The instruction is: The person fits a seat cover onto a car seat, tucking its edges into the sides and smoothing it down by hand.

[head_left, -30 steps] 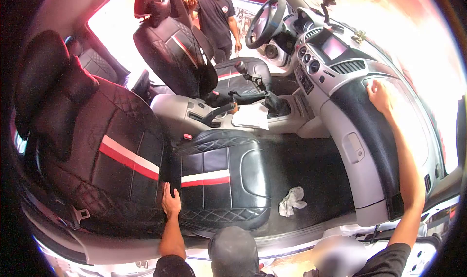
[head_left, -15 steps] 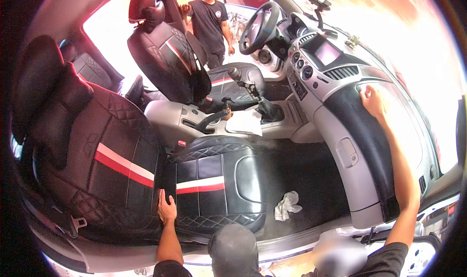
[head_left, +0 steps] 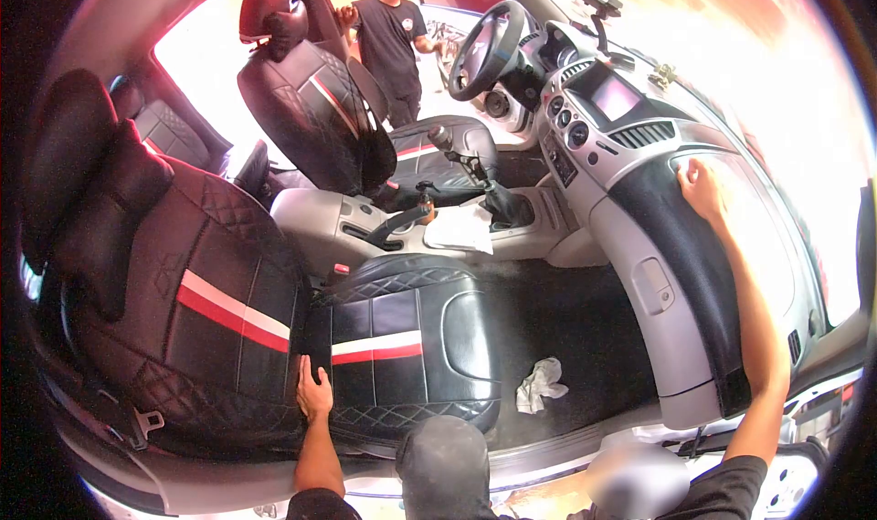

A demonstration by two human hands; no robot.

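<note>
My left hand (head_left: pixel 314 389) rests with fingers stretched out at the near edge of the black passenger seat, where the backrest (head_left: pixel 219 310) meets the seat cushion (head_left: pixel 393 337). Both seat parts carry a white and red stripe. My right hand (head_left: pixel 702 189) lies on top of the dashboard (head_left: pixel 671 218), its fingers curled in. Whatever may be under those fingers is hidden. Ahead of it are the air vent (head_left: pixel 644 134) and the centre screen (head_left: pixel 614 98). Below that arm sits the glove box latch (head_left: pixel 652 285).
A crumpled white cloth (head_left: pixel 539 386) lies on the dark footwell floor. White paper (head_left: pixel 459 229) lies on the console by the gear lever (head_left: pixel 502 205) and handbrake (head_left: pixel 399 225). Another person (head_left: pixel 391 54) stands outside the far door. A dark cap (head_left: pixel 445 470) shows at the bottom.
The person outside the far door has raised a forearm that hung down before. The dark cap has shifted slightly right. My hands stay in nearly the same places.
</note>
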